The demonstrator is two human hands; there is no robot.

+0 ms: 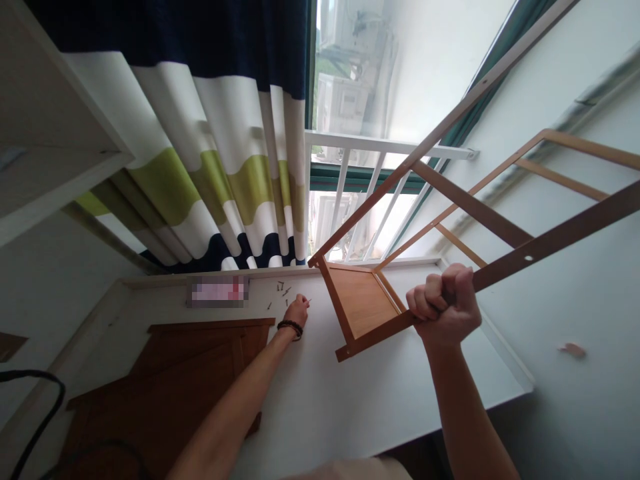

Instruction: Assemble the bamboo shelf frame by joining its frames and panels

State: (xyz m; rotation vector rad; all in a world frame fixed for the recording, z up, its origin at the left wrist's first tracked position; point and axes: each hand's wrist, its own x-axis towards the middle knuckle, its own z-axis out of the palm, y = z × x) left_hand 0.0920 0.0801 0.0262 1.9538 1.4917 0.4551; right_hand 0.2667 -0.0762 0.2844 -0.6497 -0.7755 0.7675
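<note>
My right hand (444, 301) is closed in a fist around a brown wooden rail of a frame (500, 227), which is tilted with its lower corner resting on the white tabletop (350, 407). A light wood panel (361, 299) sits in the frame's lower end. My left hand (297, 311), with a dark bracelet at the wrist, reaches across the table and pinches a small screw beside several loose screws (283, 291).
Dark brown wooden panels (165, 387) lie flat at the table's left. A striped curtain (210, 167) hangs behind, next to a window with white railing (370, 193). A black cable (35, 407) loops at the far left. White shelving (45, 133) stands at upper left.
</note>
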